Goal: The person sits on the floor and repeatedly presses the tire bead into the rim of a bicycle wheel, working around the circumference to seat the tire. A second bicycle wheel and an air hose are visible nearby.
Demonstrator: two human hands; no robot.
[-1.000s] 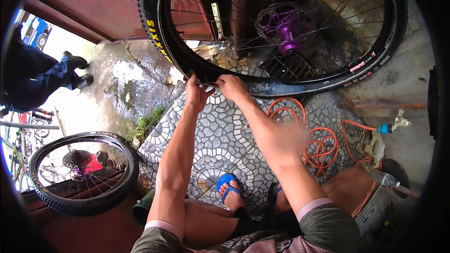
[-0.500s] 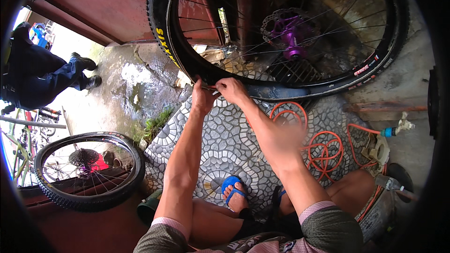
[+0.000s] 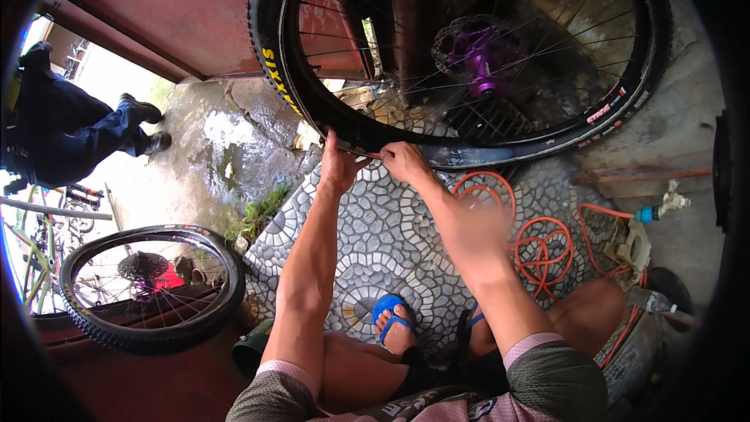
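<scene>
A bicycle wheel (image 3: pixel 547 158) with a black knobby tyre (image 3: pixel 275 70), thin spokes and a purple hub (image 3: pixel 484 62) stands at the far side, in front of me. My left hand (image 3: pixel 338 162) is closed around the tyre's near edge, its thumb up against the rim side. Just to the right, my right hand (image 3: pixel 405 161) is closed at the same edge. A thin reddish piece (image 3: pixel 375 155) pokes out from its fingers toward the left hand; its kind is too small to tell.
A second wheel (image 3: pixel 226 297) with a cassette lies at left. An orange hose (image 3: pixel 564 227) coils on the stone-patterned floor (image 3: pixel 359 242) and joins a tap (image 3: pixel 673 203) at right. A person in dark trousers (image 3: pixel 86 121) is at far left, near bicycles. A red metal panel (image 3: pixel 172 8) stands behind.
My right hand has slid right along the tyre's edge, away from the left hand, with the reddish piece. The left hand stays nearly in place. The wheel has shifted slightly left.
</scene>
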